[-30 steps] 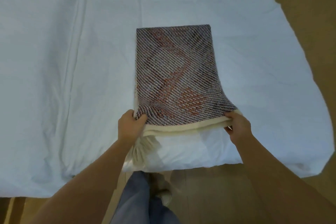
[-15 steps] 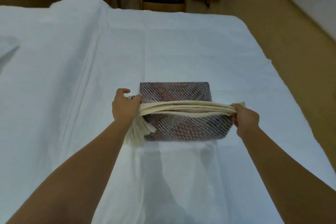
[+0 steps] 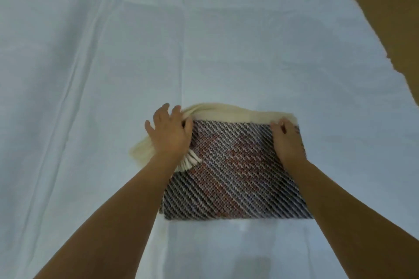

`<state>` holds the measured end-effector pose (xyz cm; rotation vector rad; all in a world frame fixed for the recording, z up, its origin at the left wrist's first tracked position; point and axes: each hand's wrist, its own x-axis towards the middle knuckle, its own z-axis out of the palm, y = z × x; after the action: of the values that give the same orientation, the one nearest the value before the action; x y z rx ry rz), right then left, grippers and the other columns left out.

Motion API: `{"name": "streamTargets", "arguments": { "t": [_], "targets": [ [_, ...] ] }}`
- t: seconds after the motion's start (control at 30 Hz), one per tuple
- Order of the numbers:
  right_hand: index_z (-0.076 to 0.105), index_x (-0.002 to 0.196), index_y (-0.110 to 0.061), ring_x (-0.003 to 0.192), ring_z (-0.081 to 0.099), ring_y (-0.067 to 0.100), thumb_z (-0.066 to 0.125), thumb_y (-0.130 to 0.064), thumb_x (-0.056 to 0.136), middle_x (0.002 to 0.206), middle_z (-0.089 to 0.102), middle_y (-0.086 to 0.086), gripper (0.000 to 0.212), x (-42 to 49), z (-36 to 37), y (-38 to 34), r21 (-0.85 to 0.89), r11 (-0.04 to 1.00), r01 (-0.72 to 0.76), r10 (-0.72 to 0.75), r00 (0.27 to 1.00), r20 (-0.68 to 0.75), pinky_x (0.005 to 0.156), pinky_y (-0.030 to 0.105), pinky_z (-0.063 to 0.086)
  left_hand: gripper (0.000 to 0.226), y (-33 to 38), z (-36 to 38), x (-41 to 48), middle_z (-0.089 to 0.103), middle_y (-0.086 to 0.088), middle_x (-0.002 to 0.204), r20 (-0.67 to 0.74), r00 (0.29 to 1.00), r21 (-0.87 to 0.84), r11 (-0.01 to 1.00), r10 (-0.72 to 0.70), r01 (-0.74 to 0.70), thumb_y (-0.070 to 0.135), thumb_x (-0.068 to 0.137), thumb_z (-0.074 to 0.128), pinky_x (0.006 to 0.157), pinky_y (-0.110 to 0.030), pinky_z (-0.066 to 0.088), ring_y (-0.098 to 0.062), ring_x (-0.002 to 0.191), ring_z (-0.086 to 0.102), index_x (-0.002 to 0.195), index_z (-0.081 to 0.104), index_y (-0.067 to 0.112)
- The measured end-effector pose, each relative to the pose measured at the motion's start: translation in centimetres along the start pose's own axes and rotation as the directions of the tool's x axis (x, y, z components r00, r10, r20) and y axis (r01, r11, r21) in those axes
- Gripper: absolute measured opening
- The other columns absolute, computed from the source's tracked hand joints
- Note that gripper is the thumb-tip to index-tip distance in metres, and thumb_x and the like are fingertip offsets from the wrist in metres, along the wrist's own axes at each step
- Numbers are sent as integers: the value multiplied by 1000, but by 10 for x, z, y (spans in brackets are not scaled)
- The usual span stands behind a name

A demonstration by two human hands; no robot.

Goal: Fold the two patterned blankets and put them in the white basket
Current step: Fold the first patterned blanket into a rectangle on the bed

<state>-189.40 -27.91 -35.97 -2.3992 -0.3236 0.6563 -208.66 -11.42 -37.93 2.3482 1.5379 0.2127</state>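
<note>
Looking down from the head camera, I saw the blanket [image 3: 233, 176] lying folded into a rectangle on the white bed [image 3: 90, 75], its cream edge along the far side. My left hand [image 3: 169, 135] lay flat with fingers spread on the blanket's far left corner, over the cream fringe [image 3: 189, 162], gripping nothing. My right hand [image 3: 286, 140] pressed palm-down on the far right corner, fingers loosely curled at the cream edge.
</note>
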Motion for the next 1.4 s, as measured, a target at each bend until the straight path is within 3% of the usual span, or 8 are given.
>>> {"name": "streamTargets", "arguments": {
  "t": [0.07, 0.17, 0.37, 0.5, 0.6, 0.83, 1.07, 1.4],
  "targets": [
    [17, 147, -29, 144, 12, 28, 36, -57, 91, 158, 13, 4, 65, -6, 23, 18, -300, 942, 152, -136, 988, 73, 114, 49, 11, 60, -5, 20, -6, 21, -5, 155, 147, 976, 134, 975, 159, -179, 55, 93, 19, 112, -55, 9, -25, 143, 13, 146, 20, 27],
    [2, 147, -36, 145, -4, 28, 26, -62, 90, 159, -2, 3, 67, -9, 42, 37, -483, 849, 215, -190, 977, 100, 114, 50, 2, 69, -19, 38, -3, 17, -1, 157, 245, 963, 166, 974, 113, -156, 64, 87, 7, 112, -56, 7, -25, 144, 12, 148, 7, 31],
    [-5, 148, -29, 144, -10, 30, 19, -55, 94, 158, -7, 8, 65, -12, 51, 24, -568, 804, 178, -172, 983, 65, 114, 52, -7, 69, -11, 31, 10, 8, -3, 158, 275, 956, 285, 942, 99, -179, 57, 91, 13, 111, -61, 1, -28, 145, 2, 149, 2, 21],
    [4, 147, -25, 144, 0, 28, 15, -49, 93, 156, 2, 3, 60, -52, 67, -1, -522, 625, 580, -583, 792, 183, 109, 51, -6, 61, 24, 23, -25, 18, -8, 155, 80, 890, 189, 870, 449, -455, 38, 93, 23, 109, -56, -6, -27, 144, 9, 148, 13, 12],
    [-9, 144, -28, 143, -12, 27, 10, -52, 92, 157, -6, 3, 60, -43, 64, 5, -609, 495, 620, -559, 764, 323, 108, 51, -12, 61, 15, 31, -40, -8, -2, 156, 230, 878, 199, 863, 420, -465, 54, 91, 8, 106, -51, -21, -22, 141, -16, 143, -10, 28],
    [-12, 140, -38, 141, -17, 18, 4, -66, 82, 158, -5, 1, 67, 10, 28, 59, -653, 582, 485, -426, 866, 263, 109, 48, -17, 74, -6, 55, -25, -24, 3, 148, 269, 939, 197, 942, 215, -272, 80, 73, 3, 104, -57, -20, -37, 143, -7, 128, -36, 49],
    [23, 146, -22, 143, 18, 32, 23, -55, 85, 154, 23, 12, 69, 24, 48, 67, -589, 652, 477, -489, 859, 154, 111, 58, 8, 77, -7, 78, -18, -2, -3, 158, 203, 961, 215, 948, 190, -233, 78, 73, 10, 105, -56, -18, -42, 142, 6, 131, -31, 48],
    [4, 148, -29, 145, -5, 25, 9, -59, 88, 158, 2, 4, 67, -8, 35, 44, -591, 675, 442, -423, 888, 181, 110, 53, -12, 69, 21, 37, -33, -7, -2, 157, 277, 940, 163, 954, 201, -252, 62, 88, 15, 109, -56, -12, -28, 144, -12, 148, 0, 32]
  ]
}}
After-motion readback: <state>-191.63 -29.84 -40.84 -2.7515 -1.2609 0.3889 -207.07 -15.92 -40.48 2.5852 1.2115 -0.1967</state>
